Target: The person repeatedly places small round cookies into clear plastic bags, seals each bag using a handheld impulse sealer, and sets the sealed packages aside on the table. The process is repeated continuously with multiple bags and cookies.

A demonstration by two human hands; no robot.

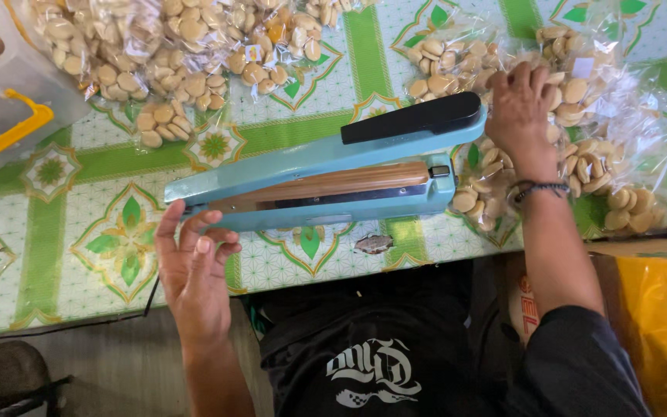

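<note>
**Reaching for the next bag**

The right hand (pixel 520 104) lies spread on clear plastic bags of pale round biscuits (pixel 580 147), gripping none. The left hand (pixel 193 262), loosely open, rests by the light-blue hinged heat sealer (pixel 310 181). One bag is best lifted by its open neck.

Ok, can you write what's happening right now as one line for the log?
left hand: open, beside blue heat sealer | right hand: on clear cookie bags | sealer arm: raised | surface: green patterned tablecloth
</note>
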